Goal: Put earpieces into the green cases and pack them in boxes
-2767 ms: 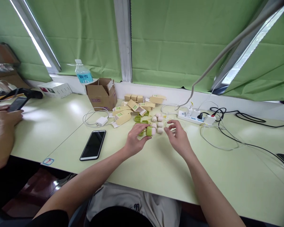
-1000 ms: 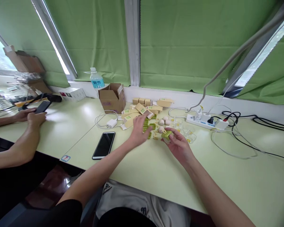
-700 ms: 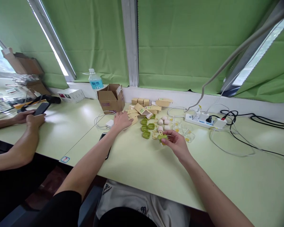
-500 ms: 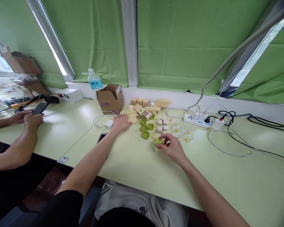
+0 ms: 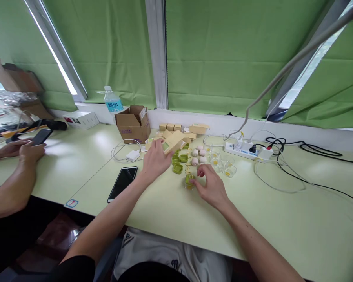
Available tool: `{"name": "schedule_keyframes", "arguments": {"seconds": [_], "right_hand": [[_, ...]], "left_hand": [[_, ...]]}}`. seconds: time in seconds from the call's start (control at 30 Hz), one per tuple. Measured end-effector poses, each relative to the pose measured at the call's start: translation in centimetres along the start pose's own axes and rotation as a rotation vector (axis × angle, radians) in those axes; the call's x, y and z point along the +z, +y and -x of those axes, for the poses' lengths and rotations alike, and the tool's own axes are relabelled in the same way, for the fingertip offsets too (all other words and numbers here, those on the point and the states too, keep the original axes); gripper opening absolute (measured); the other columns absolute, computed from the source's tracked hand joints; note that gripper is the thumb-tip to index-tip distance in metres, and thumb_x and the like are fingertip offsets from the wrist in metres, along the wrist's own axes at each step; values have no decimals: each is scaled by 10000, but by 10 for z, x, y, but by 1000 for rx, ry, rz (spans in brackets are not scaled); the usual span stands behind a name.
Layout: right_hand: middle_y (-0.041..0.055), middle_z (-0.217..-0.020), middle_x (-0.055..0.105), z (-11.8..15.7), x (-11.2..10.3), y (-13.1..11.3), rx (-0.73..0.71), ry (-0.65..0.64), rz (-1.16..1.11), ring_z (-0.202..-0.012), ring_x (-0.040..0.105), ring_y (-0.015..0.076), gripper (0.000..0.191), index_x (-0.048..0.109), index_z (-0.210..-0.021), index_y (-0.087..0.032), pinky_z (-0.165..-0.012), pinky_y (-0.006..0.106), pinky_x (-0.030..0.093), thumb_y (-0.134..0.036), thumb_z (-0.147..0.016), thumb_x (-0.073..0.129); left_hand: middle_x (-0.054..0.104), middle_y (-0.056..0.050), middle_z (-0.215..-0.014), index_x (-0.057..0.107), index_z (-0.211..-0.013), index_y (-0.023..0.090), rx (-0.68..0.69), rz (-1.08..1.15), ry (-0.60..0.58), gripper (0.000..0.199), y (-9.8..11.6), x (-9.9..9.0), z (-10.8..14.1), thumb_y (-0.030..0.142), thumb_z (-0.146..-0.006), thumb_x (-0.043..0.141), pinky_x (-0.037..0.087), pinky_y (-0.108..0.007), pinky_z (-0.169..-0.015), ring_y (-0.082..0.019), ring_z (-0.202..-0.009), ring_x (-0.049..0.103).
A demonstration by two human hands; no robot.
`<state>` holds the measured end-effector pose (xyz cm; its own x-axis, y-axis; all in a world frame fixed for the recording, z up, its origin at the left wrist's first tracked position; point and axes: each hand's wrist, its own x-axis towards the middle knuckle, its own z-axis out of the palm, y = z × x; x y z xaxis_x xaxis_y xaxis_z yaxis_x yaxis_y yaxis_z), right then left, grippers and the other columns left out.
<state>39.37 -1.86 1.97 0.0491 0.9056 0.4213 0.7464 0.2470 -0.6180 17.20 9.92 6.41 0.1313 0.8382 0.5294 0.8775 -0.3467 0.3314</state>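
My left hand point(image 5: 155, 159) is closed on a small tan cardboard box point(image 5: 174, 140), holding it tilted above the table. A small green-lidded clear case point(image 5: 189, 181) stands on the table in front of me. Beside it is my right hand point(image 5: 213, 188), thumb at the case's edge and index finger lifted away; whether the thumb touches it I cannot tell. Behind the case lie several open green cups point(image 5: 178, 169), yellow clips point(image 5: 188, 170), pale pink rolls point(image 5: 195, 161) and clear plastic cups point(image 5: 230, 171) with yellow dots.
More tan boxes point(image 5: 199, 128) lie by the wall, with an open brown carton point(image 5: 133, 125) to their left. A phone point(image 5: 122, 183) and a white charger point(image 5: 133, 156) lie left. At right are a power strip point(image 5: 241, 150) and black cables point(image 5: 320, 150). Another person's hands point(image 5: 29, 150) hold a phone.
My left hand has picked up a tan box from the pile and brought it toward me. My right hand has loosened from the green-lidded case, which now stands on the table.
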Motion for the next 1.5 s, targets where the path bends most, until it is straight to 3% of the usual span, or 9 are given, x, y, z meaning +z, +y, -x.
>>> {"name": "schedule_keyframes", "arguments": {"seconds": [0.13, 0.27, 0.4, 0.53, 0.67, 0.9, 1.13, 1.37, 1.5], "right_hand": [[106, -1371, 623, 0, 0, 4, -176, 157, -209, -1113, 700, 263, 458, 484, -1453, -306, -962, 462, 600, -397, -1035, 647], [100, -1543, 553, 0, 2, 4, -255, 21, -251, -1334, 634, 274, 582, 329, -1665, -396, -1145, 522, 547, -384, -1116, 525], [106, -1517, 570, -1, -1, 4, -221, -12, -293, -1383, 587, 287, 525, 424, -1644, -377, -1197, 552, 506, -425, -1127, 498], [99, -1569, 553, -6, -7, 9, -189, 40, -429, -1383, 589, 286, 550, 435, -1637, -371, -1190, 532, 516, -444, -1104, 547], [97, -1514, 605, -9, -11, 12, -162, 14, -528, -1301, 641, 270, 541, 455, -1615, -363, -1138, 501, 559, -440, -1091, 564], [58, -1219, 688, -8, -5, 11, -131, 104, -438, -1005, 717, 220, 427, 527, -1497, -338, -997, 463, 626, -379, -1076, 587], [92, -1305, 695, -6, 4, 12, -145, 167, -324, -999, 747, 239, 332, 566, -1394, -309, -905, 462, 669, -338, -1064, 544], [96, -1335, 699, -9, -2, 19, -84, 225, -353, -932, 753, 221, 337, 536, -1394, -307, -845, 421, 654, -356, -1061, 552], [65, -1186, 746, -10, -4, 18, -19, 197, -449, -917, 761, 215, 365, 510, -1400, -308, -854, 405, 634, -371, -1049, 586]], "left_hand": [[659, -183, -1411, 463, -1446, 191, 180, 106, 40, 549, 36, 10, 17, 488, -1015, 629, 589, -406, -775, -333, -1115, 746], [734, -172, -1338, 456, -1469, 177, 240, 122, -16, 555, 58, 22, 31, 513, -1045, 579, 576, -379, -718, -318, -1024, 785], [748, -164, -1350, 443, -1520, 199, 279, 244, -65, 590, 59, 27, 44, 471, -1023, 607, 594, -392, -744, -301, -954, 792], [607, -189, -1570, 415, -1617, 240, 470, 659, -129, 645, 42, 29, 46, 397, -1023, 610, 630, -363, -806, -272, -1104, 758], [515, -172, -1675, 536, -1585, 273, 492, 965, -168, 509, 29, 32, 40, 338, -1081, 530, 642, -306, -824, -223, -1133, 748], [680, -163, -1517, 732, -1377, 256, 472, 952, -8, 365, 34, 41, 44, 262, -1019, 663, 655, -287, -708, -239, -1081, 800], [765, -120, -1396, 763, -1312, 265, 525, 868, 169, 328, 32, 54, 49, 194, -1007, 663, 703, -348, -781, -271, -1191, 796], [534, -142, -1668, 509, -1624, 302, 717, 882, -57, 718, 30, 38, 46, 69, -947, 562, 669, -432, -956, -347, -1573, 497], [391, -141, -1759, 389, -1688, 336, 689, 895, -191, 880, 32, 32, 46, 80, -884, 641, 667, -420, -896, -391, -1631, 390]]}}
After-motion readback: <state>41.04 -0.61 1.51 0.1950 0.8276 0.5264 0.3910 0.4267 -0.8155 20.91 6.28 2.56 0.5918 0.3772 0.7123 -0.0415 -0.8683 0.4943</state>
